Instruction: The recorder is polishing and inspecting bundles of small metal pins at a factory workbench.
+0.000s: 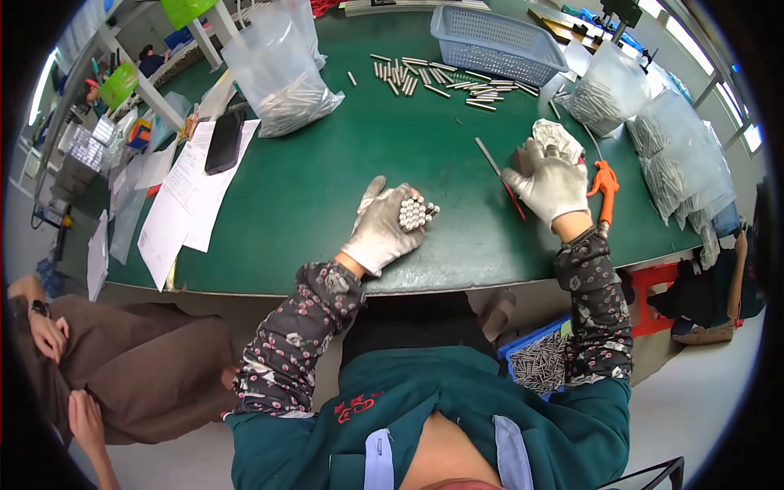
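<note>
My left hand (382,226), in a grey-white work glove, is closed around a bundle of short metal pins (414,214). Their round ends face right, and a few stick out past the rest. My gloved right hand (555,186) is at the right side of the green table, its thumb and bent fingers around a small brown block (522,162). A crumpled white cloth (559,135) lies just beyond those fingertips. Beside the thumb rests a thin metal tool with a red handle (513,198). An orange air gun (604,189) lies right of this hand.
Loose metal pins (412,76) are scattered before a blue plastic basket (498,45). Bags of pins stand left (282,90) and right (600,94). Papers (175,204) and a black phone (224,143) lie left. Below the table is a blue bin of pins (539,363). Another person (122,359) sits left.
</note>
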`<state>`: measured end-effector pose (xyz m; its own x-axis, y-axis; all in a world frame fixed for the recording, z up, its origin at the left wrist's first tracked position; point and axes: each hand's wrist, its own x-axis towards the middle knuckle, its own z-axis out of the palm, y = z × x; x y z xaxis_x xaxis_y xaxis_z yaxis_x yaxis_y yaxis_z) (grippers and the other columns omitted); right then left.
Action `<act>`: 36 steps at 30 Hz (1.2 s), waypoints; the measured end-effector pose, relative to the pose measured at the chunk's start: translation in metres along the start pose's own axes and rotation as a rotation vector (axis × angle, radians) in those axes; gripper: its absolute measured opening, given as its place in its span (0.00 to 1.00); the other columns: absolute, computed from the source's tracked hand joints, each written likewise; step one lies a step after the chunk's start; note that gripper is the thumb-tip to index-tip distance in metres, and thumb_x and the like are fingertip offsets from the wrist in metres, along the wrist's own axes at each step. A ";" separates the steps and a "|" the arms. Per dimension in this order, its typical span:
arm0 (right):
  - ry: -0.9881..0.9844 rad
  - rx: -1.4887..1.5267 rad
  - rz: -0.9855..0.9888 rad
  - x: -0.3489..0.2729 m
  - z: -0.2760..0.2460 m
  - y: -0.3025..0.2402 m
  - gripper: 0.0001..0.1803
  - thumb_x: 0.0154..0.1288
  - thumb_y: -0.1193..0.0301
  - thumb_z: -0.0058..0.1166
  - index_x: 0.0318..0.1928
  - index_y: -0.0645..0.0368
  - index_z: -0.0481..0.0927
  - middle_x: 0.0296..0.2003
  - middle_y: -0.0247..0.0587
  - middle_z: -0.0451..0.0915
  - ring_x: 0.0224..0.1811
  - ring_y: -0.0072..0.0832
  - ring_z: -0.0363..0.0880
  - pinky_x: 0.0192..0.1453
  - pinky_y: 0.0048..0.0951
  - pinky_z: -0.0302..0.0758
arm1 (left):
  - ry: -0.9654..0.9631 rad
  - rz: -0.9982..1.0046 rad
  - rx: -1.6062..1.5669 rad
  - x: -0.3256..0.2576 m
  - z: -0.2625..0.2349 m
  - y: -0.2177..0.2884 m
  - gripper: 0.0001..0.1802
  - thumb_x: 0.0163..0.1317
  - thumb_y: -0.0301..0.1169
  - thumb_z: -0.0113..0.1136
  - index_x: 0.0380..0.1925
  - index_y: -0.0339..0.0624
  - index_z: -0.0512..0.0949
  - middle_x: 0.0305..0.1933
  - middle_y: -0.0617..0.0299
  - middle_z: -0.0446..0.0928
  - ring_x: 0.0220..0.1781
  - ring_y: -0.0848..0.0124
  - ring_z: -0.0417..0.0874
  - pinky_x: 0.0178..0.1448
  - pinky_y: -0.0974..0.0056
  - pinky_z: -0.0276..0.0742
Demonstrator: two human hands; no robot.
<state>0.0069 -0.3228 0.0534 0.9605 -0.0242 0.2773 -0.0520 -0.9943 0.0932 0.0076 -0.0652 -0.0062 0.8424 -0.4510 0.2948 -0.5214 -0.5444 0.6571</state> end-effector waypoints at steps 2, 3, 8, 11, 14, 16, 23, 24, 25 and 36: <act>-0.131 0.021 0.062 -0.007 0.002 -0.004 0.38 0.50 0.43 0.49 0.59 0.51 0.67 0.56 0.51 0.66 0.56 0.45 0.67 0.53 0.49 0.61 | -0.009 0.001 0.012 0.002 0.001 0.002 0.19 0.40 0.32 0.63 0.35 0.46 0.71 0.35 0.67 0.74 0.44 0.70 0.75 0.70 0.58 0.44; -0.124 0.026 0.063 -0.010 0.004 -0.005 0.38 0.50 0.43 0.49 0.59 0.51 0.67 0.56 0.51 0.66 0.56 0.45 0.67 0.53 0.49 0.61 | -0.023 -0.030 0.010 0.002 0.002 0.004 0.19 0.40 0.33 0.63 0.36 0.46 0.71 0.36 0.67 0.74 0.46 0.70 0.74 0.70 0.60 0.45; -0.052 0.195 0.140 -0.014 0.022 0.002 0.34 0.48 0.48 0.54 0.58 0.41 0.68 0.57 0.60 0.62 0.53 0.49 0.70 0.55 0.46 0.65 | -0.006 -0.155 0.054 -0.006 0.000 0.018 0.24 0.39 0.34 0.65 0.40 0.44 0.71 0.41 0.64 0.73 0.55 0.63 0.68 0.68 0.63 0.49; 0.035 0.243 0.177 -0.015 0.038 0.004 0.31 0.47 0.51 0.56 0.56 0.37 0.70 0.56 0.60 0.62 0.48 0.50 0.74 0.49 0.45 0.71 | -0.005 -0.056 0.111 -0.007 0.003 0.010 0.23 0.42 0.38 0.61 0.41 0.44 0.71 0.37 0.64 0.76 0.46 0.70 0.76 0.69 0.59 0.47; 0.167 0.330 0.195 -0.012 0.044 0.006 0.21 0.50 0.59 0.54 0.47 0.44 0.75 0.49 0.47 0.71 0.43 0.43 0.76 0.41 0.43 0.73 | 0.061 -0.030 0.102 -0.008 0.004 0.014 0.23 0.42 0.38 0.61 0.40 0.45 0.72 0.37 0.63 0.77 0.46 0.69 0.76 0.69 0.59 0.48; 0.284 0.454 0.079 -0.012 0.031 -0.006 0.18 0.49 0.62 0.55 0.44 0.45 0.77 0.46 0.47 0.73 0.43 0.43 0.76 0.43 0.43 0.72 | 0.018 -0.057 0.124 -0.004 0.001 0.014 0.22 0.43 0.38 0.61 0.40 0.45 0.72 0.37 0.63 0.77 0.47 0.68 0.76 0.69 0.59 0.48; 0.312 0.877 -0.744 -0.047 -0.035 -0.076 0.14 0.43 0.74 0.53 0.35 0.49 0.80 0.36 0.48 0.75 0.37 0.47 0.74 0.45 0.41 0.72 | 0.044 0.160 0.340 0.000 0.019 -0.027 0.30 0.45 0.41 0.60 0.48 0.40 0.68 0.44 0.59 0.76 0.53 0.67 0.73 0.69 0.58 0.47; 0.378 0.602 -0.542 -0.035 -0.030 -0.062 0.13 0.44 0.74 0.54 0.35 0.49 0.80 0.35 0.47 0.74 0.36 0.46 0.74 0.43 0.40 0.72 | -0.027 0.042 0.271 0.003 0.010 -0.005 0.32 0.45 0.43 0.61 0.49 0.38 0.68 0.47 0.59 0.75 0.54 0.68 0.72 0.69 0.58 0.47; 0.431 0.332 -0.348 -0.026 -0.024 -0.053 0.12 0.45 0.73 0.54 0.34 0.49 0.80 0.35 0.45 0.74 0.34 0.45 0.74 0.42 0.40 0.72 | -0.093 -0.085 0.204 0.002 0.003 0.010 0.34 0.46 0.45 0.61 0.50 0.36 0.67 0.50 0.59 0.74 0.56 0.68 0.71 0.69 0.57 0.46; 0.415 0.761 -0.627 -0.040 -0.038 -0.079 0.10 0.47 0.72 0.54 0.33 0.47 0.81 0.36 0.43 0.77 0.35 0.40 0.74 0.39 0.39 0.72 | -0.093 -0.063 0.199 0.000 0.006 0.001 0.30 0.46 0.41 0.59 0.48 0.39 0.68 0.46 0.58 0.76 0.53 0.66 0.73 0.69 0.58 0.47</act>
<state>-0.0373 -0.2394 0.0711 0.5810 0.4084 0.7041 0.7407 -0.6239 -0.2493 0.0068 -0.0698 -0.0096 0.8628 -0.4698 0.1867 -0.4925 -0.6980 0.5198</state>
